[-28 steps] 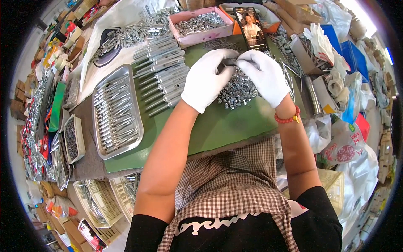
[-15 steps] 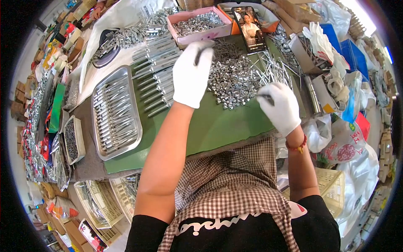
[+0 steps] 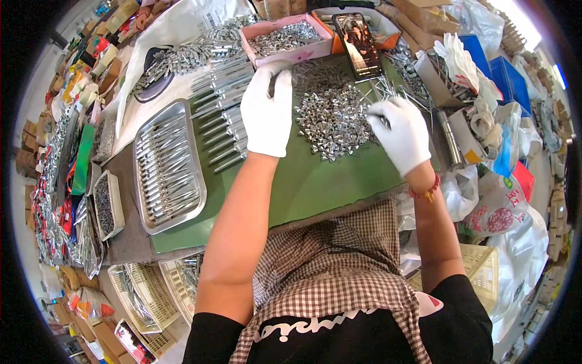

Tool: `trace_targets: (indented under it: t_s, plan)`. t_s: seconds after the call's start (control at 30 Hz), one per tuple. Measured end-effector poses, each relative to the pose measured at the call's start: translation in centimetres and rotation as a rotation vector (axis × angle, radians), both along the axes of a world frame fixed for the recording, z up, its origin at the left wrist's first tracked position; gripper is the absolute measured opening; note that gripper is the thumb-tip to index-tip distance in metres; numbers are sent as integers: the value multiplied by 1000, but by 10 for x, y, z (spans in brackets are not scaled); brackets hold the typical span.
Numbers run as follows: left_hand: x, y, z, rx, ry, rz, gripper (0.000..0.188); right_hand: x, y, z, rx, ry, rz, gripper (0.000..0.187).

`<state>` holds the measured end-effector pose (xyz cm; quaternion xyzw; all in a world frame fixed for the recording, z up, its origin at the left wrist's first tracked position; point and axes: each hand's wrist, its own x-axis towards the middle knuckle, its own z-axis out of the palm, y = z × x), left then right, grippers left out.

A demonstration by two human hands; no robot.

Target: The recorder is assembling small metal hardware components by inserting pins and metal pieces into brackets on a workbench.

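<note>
Both of my hands wear white gloves. My left hand (image 3: 267, 115) is over the green work mat, at the right end of the rows of long metal bolts (image 3: 227, 132). Its thumb and fingers come together in a pinch; what is between them, if anything, is hidden. My right hand (image 3: 402, 134) is at the right edge of a heap of small shiny metal pieces (image 3: 333, 124), close to a bundle of thin metal rods (image 3: 388, 90). Its fingers are curled into a pinch, and their contents are too small to make out. Behind the heap lies a pile of small dark parts (image 3: 324, 77).
A steel tray (image 3: 201, 206) of neatly laid bolts sits at left. Beyond the mat (image 3: 303, 197) stand a pink box (image 3: 297, 56) of small metal parts and an upright phone (image 3: 359, 48). A metal cylinder (image 3: 450, 138) and an open carton (image 3: 438, 79) are at right.
My left hand has shifted slightly left, toward the bolt rows. My right hand has moved a little farther away from me, toward the rods. The phone's picture has changed.
</note>
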<state>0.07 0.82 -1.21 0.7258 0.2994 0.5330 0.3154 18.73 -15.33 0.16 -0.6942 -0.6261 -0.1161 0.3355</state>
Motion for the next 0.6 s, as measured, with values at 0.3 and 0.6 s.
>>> trace_targets:
  t_s: [0.3, 0.6]
  plan:
    - [0, -4, 3, -49, -4, -15, 22, 15, 94, -1, -381, -32, -182, 26]
    - [0, -4, 2, -52, 25, -2, 22, 13, 113, 0, -520, -19, -218, 25]
